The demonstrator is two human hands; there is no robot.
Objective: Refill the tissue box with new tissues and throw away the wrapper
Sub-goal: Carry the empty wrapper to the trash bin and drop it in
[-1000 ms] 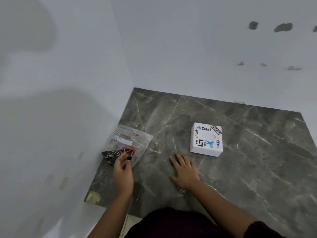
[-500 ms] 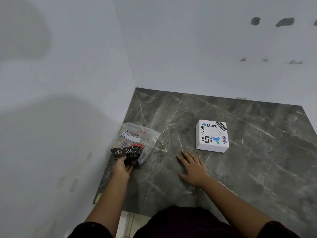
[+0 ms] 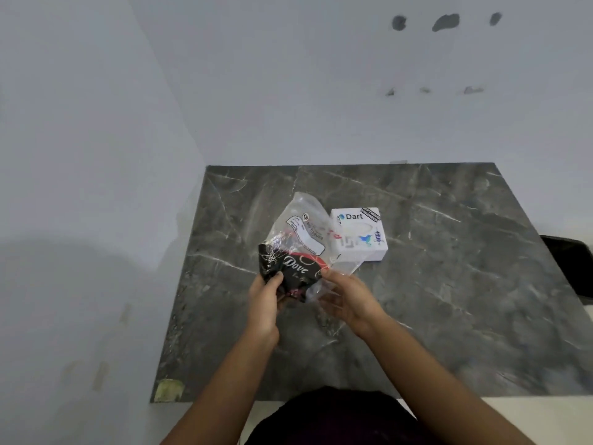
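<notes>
The clear plastic tissue pack with the dark "Dove" label (image 3: 293,252), which half a second ago lay on the grey marble counter (image 3: 449,284) by the left wall, now hangs lifted just in front of the white sticker-covered tissue box (image 3: 361,234). The left hand (image 3: 264,298) has its fingers clamped on the dark end; the right hand (image 3: 348,298) (flat on the counter before) now pinches the loose wrapper. Opening the pack looks imminent; the box is still unfilled.

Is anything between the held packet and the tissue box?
Nothing visible. Both hands, left and right, hold the packet above the counter; its clear top overlaps the box in view.
</notes>
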